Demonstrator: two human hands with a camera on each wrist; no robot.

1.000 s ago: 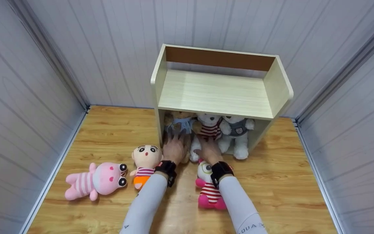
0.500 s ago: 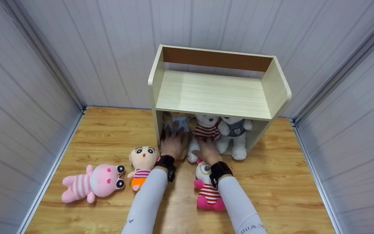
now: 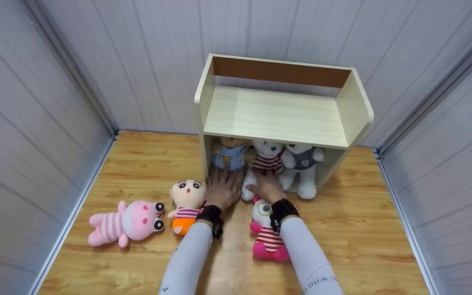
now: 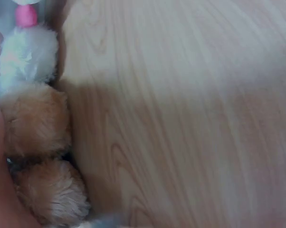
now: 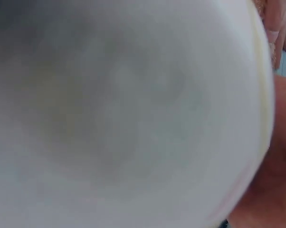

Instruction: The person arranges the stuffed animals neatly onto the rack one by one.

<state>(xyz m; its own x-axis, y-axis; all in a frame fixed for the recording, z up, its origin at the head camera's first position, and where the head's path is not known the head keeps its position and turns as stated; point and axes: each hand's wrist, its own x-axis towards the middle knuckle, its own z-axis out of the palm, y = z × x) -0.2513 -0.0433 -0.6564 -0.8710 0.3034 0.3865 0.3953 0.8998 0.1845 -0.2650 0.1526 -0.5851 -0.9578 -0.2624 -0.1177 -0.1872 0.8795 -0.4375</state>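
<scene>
In the lower compartment of the pale shelf sit a brown teddy bear in a light blue top, a white one in red stripes and another white one in a grey vest. My left hand lies with straight fingers over the brown bear's lower body; its furry feet show in the left wrist view. Against the striped bear's lower front rests my right hand, fingers extended. A pink-and-white plush doll lies under my right wrist, its white head filling most of the right wrist view.
Left of my left wrist lies a boy doll with orange shorts. Further left is a pink striped plush frog on its side. Grey-white panel walls enclose the wood floor on three sides.
My left hand has slid down off the brown bear's top, so the bear print on it now shows. The right hand stays at the striped bear. The head view has shifted slightly.
</scene>
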